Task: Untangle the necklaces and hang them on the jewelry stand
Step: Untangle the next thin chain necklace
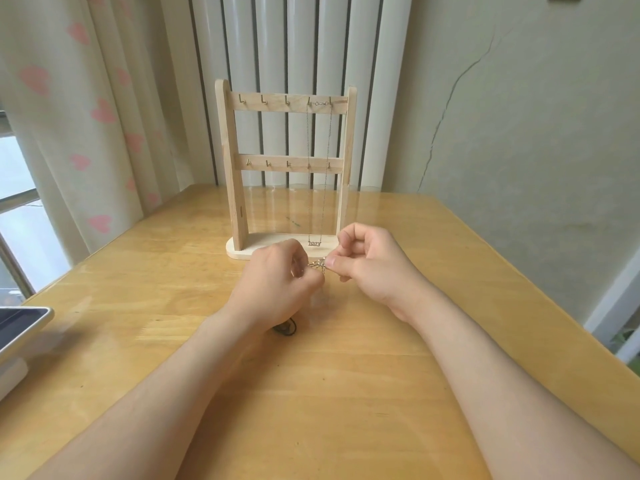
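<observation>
Both hands are curled, fingertips pinching a small tangle of gold chain between them, held just above the surface in front of the stand. The left hand grips it from the left and the right hand from the right. One necklace already hangs straight down across the top rail's two right-most hooks. Each of the two rails carries five hooks. One dark cord lies under the left wrist.
</observation>
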The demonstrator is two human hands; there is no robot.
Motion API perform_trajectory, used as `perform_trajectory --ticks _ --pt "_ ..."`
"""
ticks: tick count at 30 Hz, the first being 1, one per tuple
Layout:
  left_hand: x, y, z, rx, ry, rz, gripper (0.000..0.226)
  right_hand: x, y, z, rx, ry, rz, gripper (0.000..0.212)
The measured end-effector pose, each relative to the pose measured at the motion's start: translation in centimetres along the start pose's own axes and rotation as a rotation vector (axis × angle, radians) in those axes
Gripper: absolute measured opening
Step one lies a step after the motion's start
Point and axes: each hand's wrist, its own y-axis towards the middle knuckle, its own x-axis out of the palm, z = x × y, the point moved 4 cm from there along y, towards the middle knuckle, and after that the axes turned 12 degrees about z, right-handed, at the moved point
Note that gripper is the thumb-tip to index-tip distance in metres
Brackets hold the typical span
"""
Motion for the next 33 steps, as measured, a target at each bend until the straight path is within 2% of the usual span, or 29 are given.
perform_trajectory --ticks 3,8,12,16,19,27,33 --pt "-0.5 -0.1 0.6 -0.057 -0.083 0.055 0.016 -0.5 0.1 -0.1 -0.006 0.030 0.034 0.031" --pt "-0.8 -0.1 0.8 -0.273 -0.428 0.043 0.021 -0.8 0.2 -0.4 -0.065 -0.020 0.075 0.036" --pt "-0.4 0.2 0.4 -0.408 -0.627 -0.051 0.017 -0.9 0.1 -0.5 -0.075 -0.038 0.068 0.038" --pt "0.0 0.1 -0.1 -0.490 -0.650 -0.126 0.024 -1.2 0.0 -0.6 -0.086 -0.022 0.062 0.038" --pt "0.0 0.3 0.1 -0.497 -0.608 -0.149 0.026 -1.1 0.0 -0.7 -0.088 -0.011 0.041 0.037" --pt "-0.5 0.3 0.1 -0.307 -0.510 -0.080 0.016 -1.1 0.0 -0.6 -0.061 0.016 0.015 0.025" --pt "-0.4 0.5 0.0 -0.298 -0.463 -0.088 0.015 -0.6 -0.2 -0.4 -0.023 -0.033 -0.042 0.018"
